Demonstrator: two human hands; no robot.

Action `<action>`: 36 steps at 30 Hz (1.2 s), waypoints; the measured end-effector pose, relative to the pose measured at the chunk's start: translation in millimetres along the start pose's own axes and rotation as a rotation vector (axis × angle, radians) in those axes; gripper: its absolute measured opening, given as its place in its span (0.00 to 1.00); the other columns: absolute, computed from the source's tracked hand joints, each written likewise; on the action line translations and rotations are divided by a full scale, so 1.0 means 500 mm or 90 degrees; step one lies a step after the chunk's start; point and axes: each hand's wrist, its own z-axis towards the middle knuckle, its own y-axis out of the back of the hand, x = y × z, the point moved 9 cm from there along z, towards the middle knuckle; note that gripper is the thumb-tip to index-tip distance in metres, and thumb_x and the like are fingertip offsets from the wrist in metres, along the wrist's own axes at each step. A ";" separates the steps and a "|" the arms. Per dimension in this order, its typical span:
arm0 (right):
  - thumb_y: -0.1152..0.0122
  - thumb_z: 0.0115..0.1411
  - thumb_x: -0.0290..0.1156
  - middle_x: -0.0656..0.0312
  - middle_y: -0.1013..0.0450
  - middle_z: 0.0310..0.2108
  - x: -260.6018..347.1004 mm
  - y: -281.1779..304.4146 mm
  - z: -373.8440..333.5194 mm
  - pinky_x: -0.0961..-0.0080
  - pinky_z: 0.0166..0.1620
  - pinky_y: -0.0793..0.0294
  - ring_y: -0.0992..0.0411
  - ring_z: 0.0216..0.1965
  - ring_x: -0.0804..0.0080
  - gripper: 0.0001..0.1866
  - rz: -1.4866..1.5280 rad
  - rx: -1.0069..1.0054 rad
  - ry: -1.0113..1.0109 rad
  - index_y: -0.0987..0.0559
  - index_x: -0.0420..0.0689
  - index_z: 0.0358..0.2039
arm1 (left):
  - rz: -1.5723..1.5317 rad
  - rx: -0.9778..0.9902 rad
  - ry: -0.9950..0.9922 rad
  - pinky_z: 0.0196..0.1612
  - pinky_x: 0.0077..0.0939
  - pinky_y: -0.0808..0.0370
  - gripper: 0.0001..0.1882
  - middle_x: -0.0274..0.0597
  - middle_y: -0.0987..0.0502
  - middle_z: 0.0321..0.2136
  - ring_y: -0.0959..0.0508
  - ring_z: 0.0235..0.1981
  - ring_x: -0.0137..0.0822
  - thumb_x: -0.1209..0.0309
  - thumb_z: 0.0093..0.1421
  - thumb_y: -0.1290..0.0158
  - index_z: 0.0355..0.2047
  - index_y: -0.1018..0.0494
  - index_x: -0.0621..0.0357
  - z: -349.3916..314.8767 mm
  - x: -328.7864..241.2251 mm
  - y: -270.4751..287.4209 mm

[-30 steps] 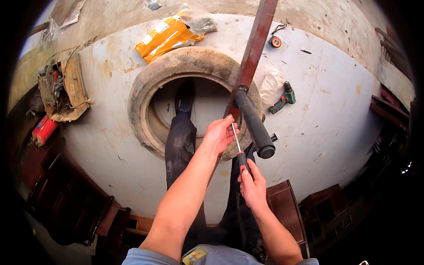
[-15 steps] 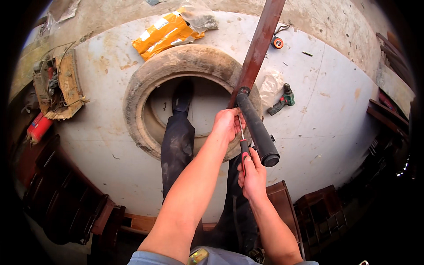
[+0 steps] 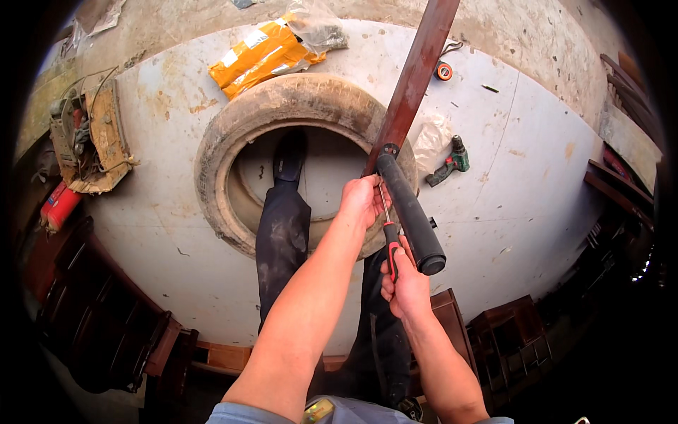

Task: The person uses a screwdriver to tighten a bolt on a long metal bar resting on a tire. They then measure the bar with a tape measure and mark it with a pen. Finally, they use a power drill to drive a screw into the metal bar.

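Note:
My right hand (image 3: 407, 286) is wrapped round the red and black handle of a screwdriver (image 3: 391, 244). Its thin shaft points up and away, toward the near end of a reddish-brown wooden bar (image 3: 412, 81). There my left hand (image 3: 361, 201) is closed, fingers pinched beside the screwdriver tip; what they hold is hidden. Against the bar's end sits a black tube (image 3: 413, 215), slanting down to the right past both hands, with a small black bracket (image 3: 389, 150) at the joint. Beneath the work lies a worn tire (image 3: 219, 180), one of my feet inside its ring.
A green and black cordless drill (image 3: 452, 162) lies right of the tire, by a crumpled clear bag (image 3: 431, 141). Farther off are an orange tape measure (image 3: 444, 71) and a yellow package (image 3: 265, 56). A battered wooden crate (image 3: 106, 138) stands left; dark wooden furniture (image 3: 99, 318) lines the near left.
The black tube's lower end has dipped slightly, and my right hand has shifted a little down and right with the screwdriver. My left hand stays at the bar's end.

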 end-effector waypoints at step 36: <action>0.46 0.63 0.36 0.59 0.31 0.21 0.009 -0.005 -0.034 0.71 0.19 0.36 0.36 0.14 0.67 0.15 0.024 0.032 -0.032 0.28 0.40 0.44 | -0.027 0.096 -0.010 0.23 0.22 0.37 0.06 0.42 0.23 0.26 0.29 0.21 0.30 0.81 0.60 0.53 0.33 0.25 0.67 0.012 -0.006 -0.010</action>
